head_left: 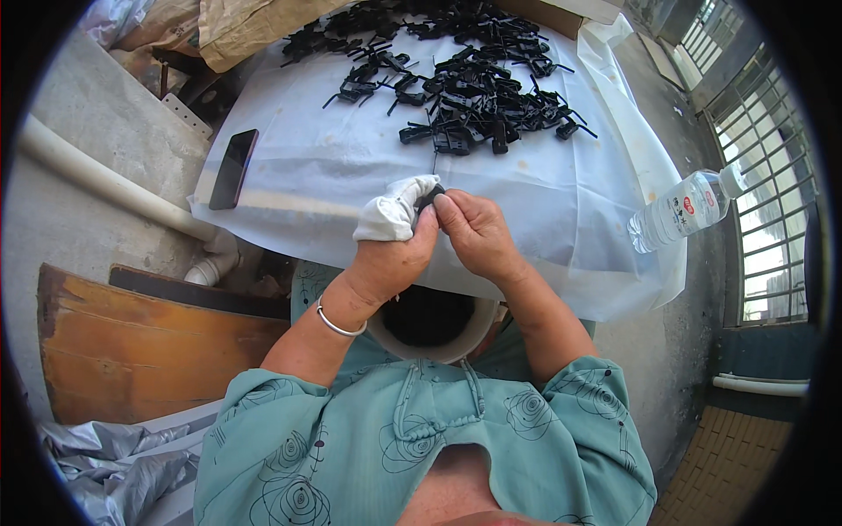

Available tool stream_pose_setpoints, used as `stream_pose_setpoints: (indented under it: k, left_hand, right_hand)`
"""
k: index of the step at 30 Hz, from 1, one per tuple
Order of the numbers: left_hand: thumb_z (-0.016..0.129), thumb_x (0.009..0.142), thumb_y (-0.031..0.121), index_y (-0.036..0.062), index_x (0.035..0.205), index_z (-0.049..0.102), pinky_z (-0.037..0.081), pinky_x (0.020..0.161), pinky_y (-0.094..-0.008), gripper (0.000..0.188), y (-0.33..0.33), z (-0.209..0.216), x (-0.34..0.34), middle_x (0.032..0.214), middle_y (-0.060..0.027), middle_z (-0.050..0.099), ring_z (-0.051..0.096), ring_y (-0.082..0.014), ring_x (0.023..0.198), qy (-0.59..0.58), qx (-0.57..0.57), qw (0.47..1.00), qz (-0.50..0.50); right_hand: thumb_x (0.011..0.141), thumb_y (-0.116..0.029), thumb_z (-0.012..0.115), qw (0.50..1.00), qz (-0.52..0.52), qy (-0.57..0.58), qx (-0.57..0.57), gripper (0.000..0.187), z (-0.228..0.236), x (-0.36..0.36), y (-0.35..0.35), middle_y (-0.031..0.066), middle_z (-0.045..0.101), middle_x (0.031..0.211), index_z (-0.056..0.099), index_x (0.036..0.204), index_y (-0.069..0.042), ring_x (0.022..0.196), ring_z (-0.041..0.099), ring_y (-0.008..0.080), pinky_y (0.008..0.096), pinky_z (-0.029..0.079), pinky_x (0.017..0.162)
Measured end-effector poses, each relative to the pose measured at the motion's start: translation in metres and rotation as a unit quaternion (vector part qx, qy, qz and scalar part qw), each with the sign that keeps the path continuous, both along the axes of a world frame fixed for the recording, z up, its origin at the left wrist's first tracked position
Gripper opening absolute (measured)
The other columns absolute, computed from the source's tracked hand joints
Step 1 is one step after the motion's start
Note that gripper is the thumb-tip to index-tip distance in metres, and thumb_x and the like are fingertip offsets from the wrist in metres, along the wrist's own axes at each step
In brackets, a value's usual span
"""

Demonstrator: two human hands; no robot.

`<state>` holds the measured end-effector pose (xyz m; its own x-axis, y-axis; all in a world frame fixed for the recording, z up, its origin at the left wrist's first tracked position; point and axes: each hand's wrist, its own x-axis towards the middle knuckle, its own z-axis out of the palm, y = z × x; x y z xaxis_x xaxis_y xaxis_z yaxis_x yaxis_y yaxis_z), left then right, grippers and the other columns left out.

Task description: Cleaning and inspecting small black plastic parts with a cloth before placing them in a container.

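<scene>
Over the near edge of the table, my two hands meet at a small black plastic part [430,197]. A white cloth glove covers the fingers of my left hand [396,235], whose bare thumb presses the part. My right hand [478,232], ungloved, pinches the part's right side between thumb and fingertips. A thin dark piece sticks up from it toward the pile. Much of the part is hidden by the fingers. Farther back lies a heap of similar black plastic parts [491,96] with thin arms. Below my hands, a pale bucket [379,331] holds dark contents.
White plastic sheeting [298,175] covers the table. A phone [235,169] lies at the left, and a clear water bottle [680,213] is at the right edge. A cardboard box [557,16] and brown paper [250,31] are at the back. A wooden board [149,346] leans at the lower left.
</scene>
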<state>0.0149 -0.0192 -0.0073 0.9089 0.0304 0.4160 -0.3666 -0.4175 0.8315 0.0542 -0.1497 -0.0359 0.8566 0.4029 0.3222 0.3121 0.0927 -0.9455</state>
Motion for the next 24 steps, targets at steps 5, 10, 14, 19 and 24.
stream_pose_setpoints:
  k: [5, 10, 14, 19, 24]
  left_hand:
    - [0.055, 0.079, 0.005, -0.0032, 0.103, 0.057, 0.048, 0.074, -0.0331, 0.025, 0.004, -0.003, -0.001, 0.091, -0.0182, 0.062, 0.061, -0.0281, 0.083, -0.070, 0.124, 0.990, 0.022]
    - [0.055, 0.083, 0.006, -0.0016, 0.112, 0.050, 0.047, 0.075, -0.0321, 0.030, 0.011, -0.012, 0.008, 0.092, -0.0115, 0.059, 0.058, -0.0217, 0.084, 0.014, -0.040, 0.999, -0.014]
    - [0.047, 0.091, 0.008, 0.0040, 0.118, 0.043, 0.044, 0.063, -0.0226, 0.027, 0.015, 0.006, 0.005, 0.085, -0.0023, 0.052, 0.047, -0.0085, 0.072, 0.181, -0.228, 0.953, -0.083]
    - [0.040, 0.088, 0.005, 0.0034, 0.119, 0.042, 0.033, 0.051, -0.0171, 0.031, 0.016, 0.001, 0.007, 0.079, 0.0027, 0.050, 0.039, -0.0022, 0.061, 0.146, -0.111, 0.979, -0.084]
    - [0.040, 0.086, 0.005, 0.0029, 0.117, 0.043, 0.031, 0.052, -0.0168, 0.032, 0.015, 0.014, 0.001, 0.083, 0.0012, 0.049, 0.035, -0.0016, 0.061, 0.258, -0.185, 0.928, -0.193]
  right_hand:
    - [0.092, -0.016, 0.048, 0.998, -0.029, 0.023, -0.043, 0.025, -0.002, -0.003, 0.004, 0.0095, 0.049, 0.059, 0.052, 0.074, 0.002, 0.053, 0.043, 0.0158, 0.0305, 0.039, 0.052]
    - [0.089, -0.016, 0.052, 0.998, -0.035, -0.033, -0.042, 0.022, 0.009, 0.004, -0.008, 0.0111, 0.052, 0.061, 0.055, 0.077, 0.001, 0.052, 0.047, 0.0205, 0.0322, 0.040, 0.051]
    - [0.083, -0.013, 0.060, 0.968, -0.027, -0.088, -0.233, 0.013, 0.018, 0.006, -0.023, 0.0050, 0.052, 0.064, 0.062, 0.087, -0.001, 0.053, 0.045, 0.0119, 0.0257, 0.038, 0.051]
    - [0.077, -0.007, 0.067, 0.982, -0.031, -0.142, -0.121, 0.013, 0.016, 0.008, -0.020, 0.0043, 0.053, 0.064, 0.063, 0.089, -0.002, 0.051, 0.043, 0.0103, 0.0235, 0.038, 0.050]
    - [0.083, -0.010, 0.064, 0.998, -0.041, 0.010, -0.041, 0.012, 0.018, 0.005, -0.014, 0.0040, 0.050, 0.065, 0.057, 0.082, 0.000, 0.054, 0.041, 0.0088, 0.0234, 0.038, 0.051]
